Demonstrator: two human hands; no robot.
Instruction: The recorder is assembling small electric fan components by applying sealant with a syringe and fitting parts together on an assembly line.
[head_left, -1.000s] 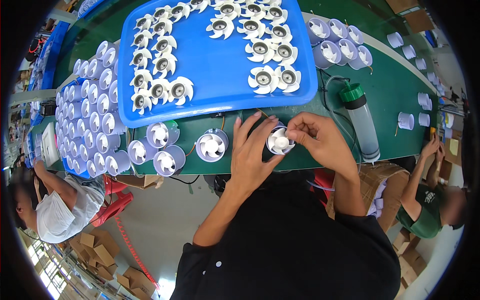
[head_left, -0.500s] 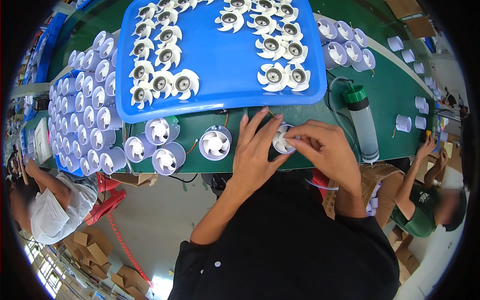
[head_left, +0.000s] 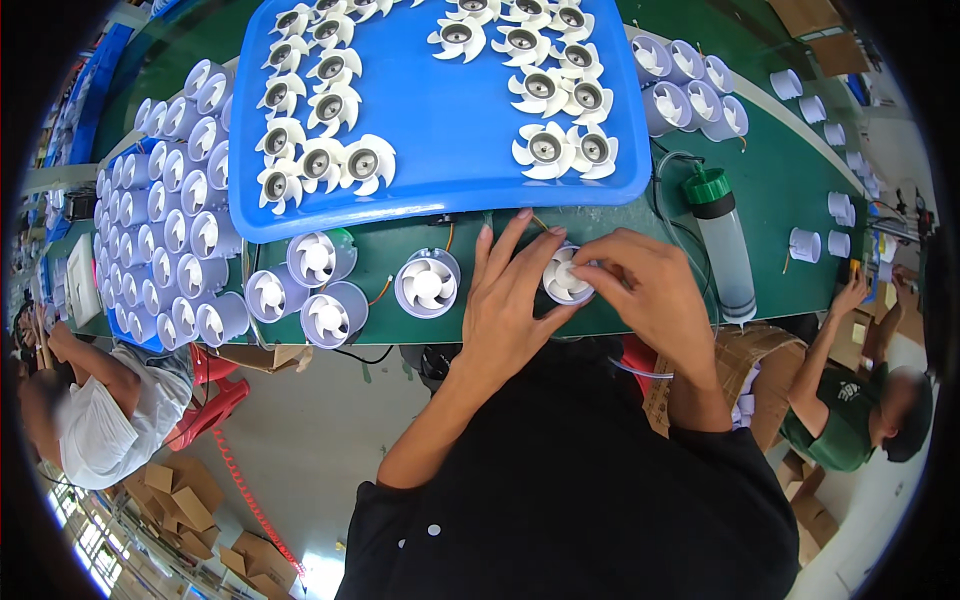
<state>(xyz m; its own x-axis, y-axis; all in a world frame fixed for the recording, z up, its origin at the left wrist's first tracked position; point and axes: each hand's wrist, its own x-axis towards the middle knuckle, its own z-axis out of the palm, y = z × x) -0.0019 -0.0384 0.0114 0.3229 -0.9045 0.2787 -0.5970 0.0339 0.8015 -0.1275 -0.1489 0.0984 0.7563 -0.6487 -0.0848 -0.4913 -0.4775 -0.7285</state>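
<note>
A white fan (head_left: 566, 276) with a round lavender housing sits on the green table in front of me. My left hand (head_left: 508, 298) steadies the housing from the left, thumb at its near side and fingers reaching along its far side. From the right, my right hand (head_left: 648, 292) has bent fingers and thumb closed at the fan wheel's blades, partly covering them. Another finished-looking fan (head_left: 428, 284) stands just left of my left hand, a wire rising from it. Beyond my hands lies a blue tray (head_left: 450, 150) holding loose white fan wheels (head_left: 546, 148) with dark round centres.
Several fans (head_left: 318, 258) are grouped left of my hands, and many more stand stacked (head_left: 190, 225) at far left. A green-capped clear dispensing cylinder (head_left: 722, 245) with a hose lies right. Two people sit at the sides. Cardboard boxes (head_left: 185, 495) are on the floor.
Both hands stay around the same fan. The right fingers have shifted slightly over the fan wheel, showing more of its blades. The whole view has moved a little.
</note>
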